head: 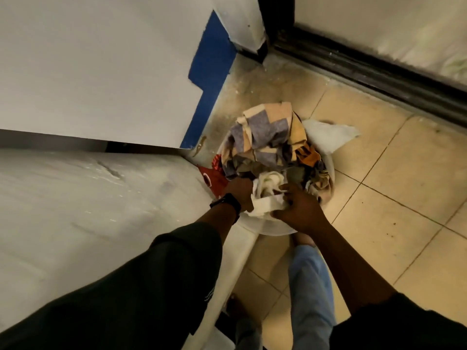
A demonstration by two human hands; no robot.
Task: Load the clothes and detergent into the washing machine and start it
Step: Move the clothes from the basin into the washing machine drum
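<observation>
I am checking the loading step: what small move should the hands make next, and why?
Probably lift the white cloth out of the basin: the left hand and right hand both grip it atop the clothes pile.

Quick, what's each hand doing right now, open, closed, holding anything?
Left hand: closed, gripping the white cloth in the basin.
Right hand: closed, pinching the same white cloth.
</observation>
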